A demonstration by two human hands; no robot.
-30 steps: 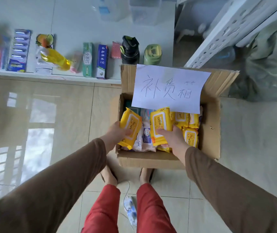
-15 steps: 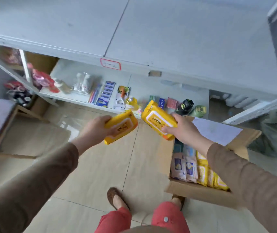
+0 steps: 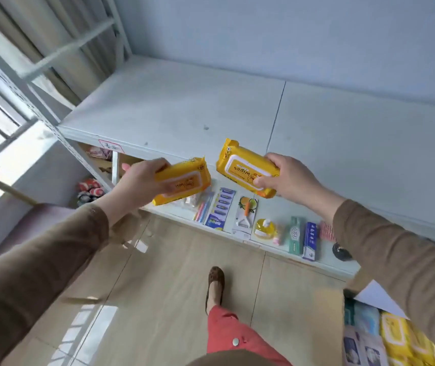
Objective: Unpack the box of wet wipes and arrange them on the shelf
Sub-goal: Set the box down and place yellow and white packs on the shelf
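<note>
Head camera, looking down over a person's outstretched arms in brown sleeves toward a white metal shelf [image 3: 237, 107] against a pale wall.

The left hand [image 3: 142, 180] grips a yellow pack of wet wipes [image 3: 182, 182], fingers curled over its top and thumb beneath. The right hand [image 3: 287, 175] grips a second yellow pack [image 3: 245, 169] by its right end, label side up with the word "wipes" readable. The hands are apart, and the two packs sit side by side with a narrow gap between them, both held in the air just in front of the shelf's wide top board, not yet resting on it.

Below that top board, a lower board [image 3: 269, 247] carries a row of small goods: toothbrushes, a blue card of blades, a peeler, a yellow bottle, two toothpaste boxes. Below and to the right of the shelf, at the picture's corner, the open cardboard box [image 3: 353, 286] on the floor holds more yellow and pale packs.

Risks, as a judgement: the right pack is pinched at one end only, so its soft body could sag and slip free. Either pack set too close to the top board's front edge could tip off onto the goods beneath. Stepping forward, the person's foot [image 3: 215, 283] could catch the box.
</note>
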